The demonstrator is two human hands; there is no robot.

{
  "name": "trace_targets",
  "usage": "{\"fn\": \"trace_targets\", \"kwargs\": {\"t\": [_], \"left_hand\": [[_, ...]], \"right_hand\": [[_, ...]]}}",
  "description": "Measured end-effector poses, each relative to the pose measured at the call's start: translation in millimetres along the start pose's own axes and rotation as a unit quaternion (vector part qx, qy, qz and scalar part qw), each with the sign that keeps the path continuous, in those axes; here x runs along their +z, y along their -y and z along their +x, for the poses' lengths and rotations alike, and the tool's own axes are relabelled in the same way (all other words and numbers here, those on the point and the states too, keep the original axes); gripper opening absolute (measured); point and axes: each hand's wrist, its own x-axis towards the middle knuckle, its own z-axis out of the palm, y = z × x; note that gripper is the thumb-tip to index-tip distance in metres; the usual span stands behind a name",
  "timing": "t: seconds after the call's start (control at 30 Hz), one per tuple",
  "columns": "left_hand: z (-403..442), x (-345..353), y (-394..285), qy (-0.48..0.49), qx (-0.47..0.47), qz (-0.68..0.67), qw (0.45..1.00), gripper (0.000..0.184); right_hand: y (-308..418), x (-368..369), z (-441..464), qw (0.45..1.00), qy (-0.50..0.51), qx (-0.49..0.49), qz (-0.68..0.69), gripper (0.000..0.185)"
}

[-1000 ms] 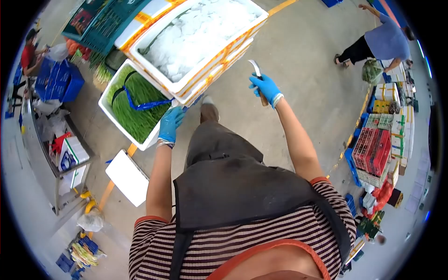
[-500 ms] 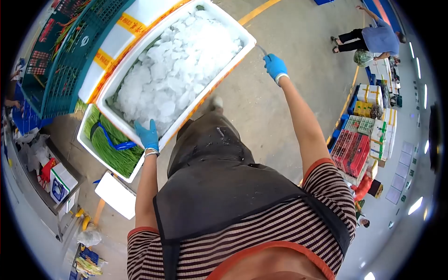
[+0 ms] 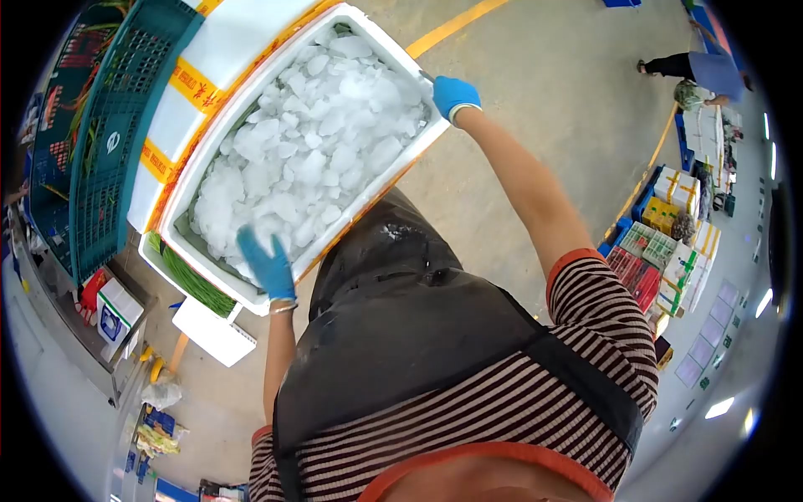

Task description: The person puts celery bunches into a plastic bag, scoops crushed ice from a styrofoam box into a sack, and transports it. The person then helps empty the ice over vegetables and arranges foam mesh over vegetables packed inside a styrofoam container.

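A white foam box [image 3: 194, 243] full of crushed ice [image 3: 309, 138] stands in front of me. My left hand [image 3: 269, 263], in a blue glove, is over the box's near-left end with its fingers spread, holding nothing. At the far-right corner my right hand [image 3: 457, 94], also gloved in blue, is closed around a thin metal tool [image 3: 427, 76]. Its short visible end meets the box rim; whether it is a knife or a hook I cannot tell. Long green stalks [image 3: 196, 280] show in another foam box, partly covered by the ice box.
Dark green crates [image 3: 125, 142] and taped white foam boxes [image 3: 196, 88] are on the left. A white lid [image 3: 213, 333] lies lower left. Stacked crates [image 3: 640, 255] line the right side, where another person [image 3: 711, 74] stands farther back.
My right hand has moved left to the box corner with the metal tool. The ice box has shifted toward me, covering more stalks. My left hand has lifted off its rim.
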Motion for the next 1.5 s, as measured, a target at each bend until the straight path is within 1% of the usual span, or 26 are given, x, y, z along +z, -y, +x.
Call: {"fn": "trace_targets", "kwargs": {"t": [0.03, 0.1, 0.13, 0.17, 0.23, 0.3, 0.33, 0.4, 0.43, 0.5, 0.57, 0.63, 0.7, 0.73, 0.8, 0.83, 0.87, 0.97, 1.07, 1.17, 1.2, 1.3, 1.33, 1.4, 1.43, 1.5], "left_hand": [[10.2, 11.6, -35.9, 0.043, 0.015, -0.017, 0.999, 0.053], [38.9, 48.2, -100.3, 0.125, 0.133, -0.06, 0.981, 0.04], [53.2, 67.8, -135.6, 0.149, 0.222, -0.044, 0.962, 0.037], [71.3, 84.8, -174.6, 0.202, 0.269, -0.051, 0.94, 0.036], [95.7, 136.8, -223.8, 0.242, 0.399, 0.0, 0.885, 0.034], [114.2, 197.5, -249.0, 0.235, 0.483, 0.105, 0.837, 0.031], [126.3, 218.5, -257.1, 0.249, 0.497, 0.116, 0.823, 0.031], [145.4, 247.6, -263.7, 0.279, 0.524, 0.137, 0.793, 0.031], [148.2, 248.9, -260.5, 0.267, 0.518, 0.109, 0.805, 0.027], [150.8, 239.5, -253.7, 0.246, 0.51, 0.054, 0.823, 0.018], [155.2, 226.5, -241.1, 0.296, 0.491, 0.138, 0.808, 0.013], [166.7, 201.3, -217.6, 0.304, 0.502, 0.138, 0.798, 0.008], [174.2, 168.5, -199.2, 0.315, 0.491, 0.15, 0.798, 0.011], [178.6, 151.4, -197.4, 0.38, 0.466, 0.222, 0.768, 0.013], [180.4, 132.3, -181.3, 0.361, 0.49, 0.168, 0.775, 0.015], [184.6, 125.7, -176.4, 0.35, 0.504, 0.141, 0.777, 0.018], [191.3, 116.7, -184.0, 0.388, 0.479, 0.103, 0.781, 0.027], [231.9, 116.7, -216.9, 0.283, 0.438, 0.043, 0.852, 0.027], [293.0, 162.6, -232.3, 0.181, 0.419, 0.005, 0.89, 0.028], [335.9, 240.1, -209.5, 0.172, 0.424, 0.067, 0.887, 0.031], [327.1, 248.9, -211.1, 0.086, 0.44, 0.098, 0.889, 0.032], [304.2, 228.2, -215.9, 0.212, 0.402, 0.122, 0.883, 0.028], [299.6, 225.0, -204.7, 0.236, 0.399, 0.017, 0.886, 0.022], [286.8, 202.8, -191.5, 0.324, 0.4, 0.015, 0.858, 0.021], [281.0, 191.5, -185.3, 0.366, 0.398, 0.017, 0.841, 0.02], [267.9, 178.5, -181.5, 0.347, 0.43, 0.034, 0.833, 0.021]], "right_hand": [[1.0, 1.7, 2.7, 1.0, 0.017, 0.009, 0.015, 0.026], [-0.6, -6.4, -1.9, 0.999, 0.026, -0.011, 0.038, 0.025], [-1.8, -10.0, -4.3, 0.998, 0.034, -0.013, 0.046, 0.025], [-5.1, -10.1, -1.8, 0.998, 0.042, -0.015, 0.051, 0.026], [-15.0, -5.8, 7.6, 0.993, 0.056, -0.013, 0.099, 0.027], [-13.2, -24.7, -5.0, 0.982, 0.069, 0.009, 0.175, 0.029], [-17.8, -11.3, -12.2, 0.974, -0.094, 0.008, 0.204, 0.029], [-20.6, -34.1, -33.4, 0.944, -0.151, -0.009, 0.295, 0.028], [-20.6, -43.0, -46.1, 0.923, -0.18, -0.017, 0.339, 0.028], [-19.4, -42.4, -75.7, 0.912, -0.166, -0.035, 0.372, 0.024], [-13.9, -23.2, -103.5, 0.903, -0.126, -0.045, 0.408, 0.022], [-4.9, -6.6, -119.7, 0.852, -0.069, -0.001, 0.519, 0.026], [3.5, 15.2, -114.9, 0.813, -0.07, 0.045, 0.576, 0.034], [10.2, 22.3, -106.2, 0.813, -0.075, 0.046, 0.576, 0.035], [28.3, 37.6, -71.4, 0.81, -0.089, 0.044, 0.578, 0.038], [36.7, 57.2, -43.4, 0.827, -0.102, 0.06, 0.55, 0.047], [47.8, 76.4, -17.3, 0.842, -0.114, 0.076, 0.521, 0.056], [102.3, 95.3, 25.1, 0.893, -0.14, 0.18, 0.388, 0.066], [146.7, 49.0, 6.8, 0.894, -0.069, 0.232, 0.377, 0.07], [177.2, 50.9, -26.5, 0.904, -0.162, 0.113, 0.379, 0.06], [172.5, 46.8, -33.5, 0.903, -0.143, 0.078, 0.398, 0.059], [129.1, 36.0, -61.5, 0.896, -0.049, -0.013, 0.441, 0.055], [100.2, 37.6, -64.1, 0.897, -0.001, -0.029, 0.44, 0.052], [54.9, 29.7, -61.3, 0.967, 0.043, 0.053, 0.247, 0.036], [41.2, 43.1, -60.9, 0.968, -0.064, 0.067, 0.232, 0.02], [32.0, 44.4, -40.5, 0.974, 0.006, 0.147, 0.175, 0.02]]}}
